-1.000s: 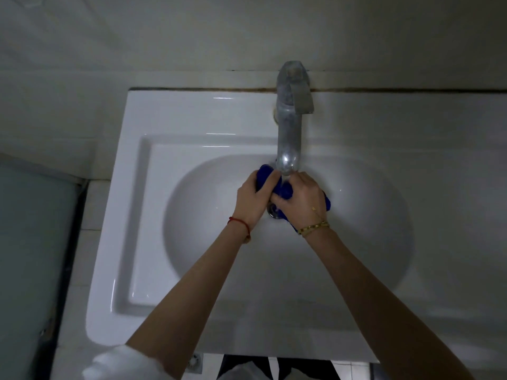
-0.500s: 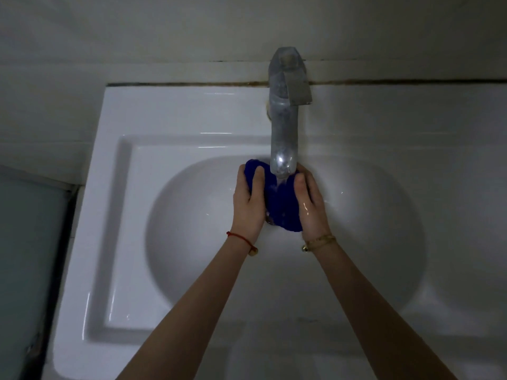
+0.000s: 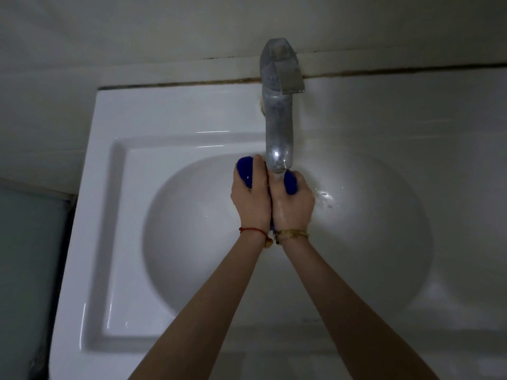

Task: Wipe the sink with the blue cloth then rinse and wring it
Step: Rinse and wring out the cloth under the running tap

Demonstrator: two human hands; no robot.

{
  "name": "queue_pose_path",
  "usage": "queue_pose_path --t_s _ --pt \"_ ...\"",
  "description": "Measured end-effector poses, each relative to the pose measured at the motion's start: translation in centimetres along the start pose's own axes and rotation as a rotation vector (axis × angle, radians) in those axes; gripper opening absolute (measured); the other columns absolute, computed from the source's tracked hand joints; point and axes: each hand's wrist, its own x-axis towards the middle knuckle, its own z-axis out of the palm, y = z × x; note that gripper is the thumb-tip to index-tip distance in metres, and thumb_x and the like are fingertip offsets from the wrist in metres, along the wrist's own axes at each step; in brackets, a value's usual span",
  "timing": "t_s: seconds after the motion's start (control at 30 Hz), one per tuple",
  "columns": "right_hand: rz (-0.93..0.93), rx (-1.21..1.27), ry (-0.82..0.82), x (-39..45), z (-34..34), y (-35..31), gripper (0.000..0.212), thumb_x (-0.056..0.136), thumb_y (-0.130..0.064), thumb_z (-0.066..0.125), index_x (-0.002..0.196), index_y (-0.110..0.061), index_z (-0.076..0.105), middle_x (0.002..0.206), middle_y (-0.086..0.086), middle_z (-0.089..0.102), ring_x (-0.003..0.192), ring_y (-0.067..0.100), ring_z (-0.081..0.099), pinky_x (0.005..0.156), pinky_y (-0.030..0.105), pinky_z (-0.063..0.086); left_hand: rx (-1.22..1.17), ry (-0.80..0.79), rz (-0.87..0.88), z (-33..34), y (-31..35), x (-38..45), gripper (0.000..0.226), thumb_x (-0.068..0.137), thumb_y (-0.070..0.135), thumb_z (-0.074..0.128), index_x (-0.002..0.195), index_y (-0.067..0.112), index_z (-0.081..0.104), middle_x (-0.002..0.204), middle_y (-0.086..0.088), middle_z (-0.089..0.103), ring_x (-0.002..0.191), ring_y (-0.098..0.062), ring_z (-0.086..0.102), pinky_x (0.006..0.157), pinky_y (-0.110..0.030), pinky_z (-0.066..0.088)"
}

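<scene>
- Here, both forearms reach in from the near edge and meet over the bowl of the white sink [image 3: 115, 242].
- Red string bracelet [image 3: 252, 230] on left wrist, gold bracelet [image 3: 292, 233] on right; wrists touching.
- Left hand [image 3: 251, 200] and right hand [image 3: 293, 201] pressed side by side, fingers curled tight round the blue cloth [image 3: 245, 171], bunched between them.
- Cloth bulges out past the left hand's far side and by the right hand's fingers.
- Just beyond the knuckles: faucet [image 3: 278, 127] spout, directly above the hands.
- Splashes on the basin right of the right hand.
</scene>
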Motion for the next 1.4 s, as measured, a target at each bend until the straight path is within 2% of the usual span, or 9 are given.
queue_pose_path --t_s 0.2,0.33,0.43,0.5,0.57,0.67,0.87,1.1,1.4 --pt "-0.270 -0.109 0.011 0.9 -0.7 0.4 0.034 0.087 -0.024 0.048 0.054 -0.032 0.041 0.049 -0.015 0.043 0.044 0.003 0.043 0.047 0.017 0.033 0.035 -0.097 0.065 -0.1 -0.3 -0.2 0.027 0.102 0.014 0.053 0.076 0.015 0.046 0.058 0.018 0.048 0.056 0.001 0.043 0.058 -0.015 0.040" --pt "-0.305 -0.129 -0.022 0.7 -1.6 0.2 0.033 0.088 -0.023 0.049 0.055 -0.021 0.044 0.050 -0.010 0.044 0.045 0.004 0.042 0.045 0.018 0.034 0.153 -0.159 0.154 -0.7 -0.6 -0.3 0.012 0.100 0.019 0.054 0.096 0.007 0.052 0.066 0.015 0.055 0.055 0.003 0.048 0.055 -0.013 0.041" --pt "-0.071 -0.007 -0.128 0.6 -2.7 -0.4 0.025 0.089 -0.039 0.058 0.092 -0.015 0.058 0.081 -0.007 0.062 0.069 0.000 0.058 0.059 0.017 0.047 0.127 -0.162 0.179 -1.2 0.0 -0.5 0.008 0.102 0.017 0.053 0.107 0.012 0.049 0.077 0.009 0.060 0.064 -0.001 0.056 0.060 -0.018 0.049" --pt "0.192 0.138 -0.189 1.1 -3.3 -0.3 0.044 0.084 -0.055 0.059 0.115 -0.023 0.057 0.107 -0.006 0.064 0.092 0.005 0.062 0.071 0.022 0.052 0.073 -0.140 0.168 -1.5 0.4 -0.7 0.011 0.103 0.015 0.051 0.114 0.018 0.048 0.084 0.019 0.063 0.074 0.000 0.061 0.065 -0.018 0.052" --pt "0.390 0.193 -0.254 1.4 -3.5 -0.1 0.068 0.069 -0.071 0.062 0.121 -0.028 0.058 0.119 -0.002 0.063 0.104 0.016 0.063 0.079 0.037 0.057 0.023 -0.122 0.159 -1.9 0.4 -0.8 0.014 0.103 0.011 0.050 0.117 0.016 0.050 0.092 0.021 0.062 0.085 0.002 0.063 0.071 -0.016 0.052" --pt "0.608 0.430 -0.288 1.2 -3.3 -0.3 0.075 0.060 -0.060 0.076 0.123 -0.024 0.060 0.125 0.008 0.062 0.112 0.033 0.059 0.078 0.050 0.057 0.026 -0.215 0.139 -2.4 0.0 -0.5 0.010 0.100 0.005 0.048 0.105 0.008 0.056 0.087 0.016 0.064 0.084 -0.002 0.061 0.074 -0.016 0.050" --pt "0.378 0.279 -0.217 1.1 -2.4 -1.1 0.003 0.086 -0.013 0.063 0.089 -0.015 0.064 0.091 0.006 0.068 0.086 0.024 0.065 0.078 0.043 0.056 0.019 -0.162 0.033 -2.0 0.1 -0.3 0.009 0.094 0.008 0.054 0.088 0.012 0.060 0.079 0.005 0.063 0.076 -0.007 0.060 0.070 -0.021 0.050" --pt "0.256 0.134 -0.024 1.0 0.1 -1.1 0.028 0.090 -0.023 0.059 0.063 -0.018 0.054 0.061 -0.004 0.058 0.060 0.008 0.055 0.061 0.028 0.050 0.010 -0.010 0.100 -0.1 0.4 -0.2 0.025 0.089 -0.001 0.063 0.075 0.014 0.050 0.068 0.007 0.053 0.061 0.002 0.049 0.065 -0.014 0.045" --pt "-0.034 0.021 0.031 2.0 0.1 -0.9 0.043 0.083 0.002 0.050 0.046 -0.018 0.041 0.044 -0.002 0.042 0.042 0.006 0.037 0.046 0.022 0.035 -0.031 0.044 0.092 0.9 -0.2 1.1 0.041 0.086 -0.010 0.053 0.058 0.017 0.039 0.053 0.016 0.042 0.053 0.000 0.037 0.056 -0.017 0.036"
